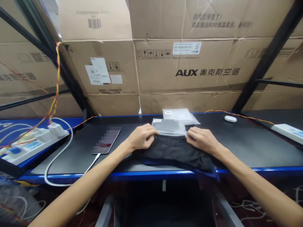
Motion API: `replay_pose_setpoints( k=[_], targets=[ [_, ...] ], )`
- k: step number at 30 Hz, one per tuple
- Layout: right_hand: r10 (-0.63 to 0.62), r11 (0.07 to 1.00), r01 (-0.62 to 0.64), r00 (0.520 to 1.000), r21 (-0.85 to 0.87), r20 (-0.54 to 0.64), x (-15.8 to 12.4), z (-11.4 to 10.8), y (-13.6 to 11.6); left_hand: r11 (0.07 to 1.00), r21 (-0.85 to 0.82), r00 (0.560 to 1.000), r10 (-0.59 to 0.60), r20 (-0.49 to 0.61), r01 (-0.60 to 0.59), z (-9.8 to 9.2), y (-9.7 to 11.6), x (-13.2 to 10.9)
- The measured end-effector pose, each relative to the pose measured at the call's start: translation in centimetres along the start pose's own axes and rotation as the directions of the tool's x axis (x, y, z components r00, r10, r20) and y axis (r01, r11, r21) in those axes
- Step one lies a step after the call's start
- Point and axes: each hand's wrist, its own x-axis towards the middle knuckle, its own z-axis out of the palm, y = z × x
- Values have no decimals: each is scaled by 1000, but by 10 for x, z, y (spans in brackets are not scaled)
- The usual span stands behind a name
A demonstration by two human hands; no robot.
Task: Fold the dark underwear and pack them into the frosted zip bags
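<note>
Black cloth (174, 149) in half-hidden fingers (151, 130)

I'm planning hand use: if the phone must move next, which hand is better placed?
Probably the left hand: it is nearer the phone. The right hand is farther off, across the black cloth. Both seem to grip it, so the left would release first.

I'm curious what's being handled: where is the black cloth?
In the head view, the black cloth lies just right of centre at the table's front edge, between left hand and right hand.
</note>
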Motion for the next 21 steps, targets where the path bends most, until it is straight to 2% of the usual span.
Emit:
replay_pose_setpoints(
  k=[2,4,9,13,21],
  targets=[
    [-7,1000,7,1000,-15,-8,0,0,-1,999,-11,996,40,74,-39,5,11,5],
    [-8,1000,7,1000,-22,-14,0,0,-1,999,29,994,35,102,-38,12,18,10],
    [12,1000,-12,1000,1,3,1,-2,-3,985,172,998,-19,60,8,20,23,21],
    [18,1000,-18,1000,-1,1,3,-2,-4,989,143,998,-45,52,37,21,25,25],
    [-2,1000,2,1000,11,30,3,-2,-5,989,146,997,-6,73,-5,33,24,36]
  ],
)
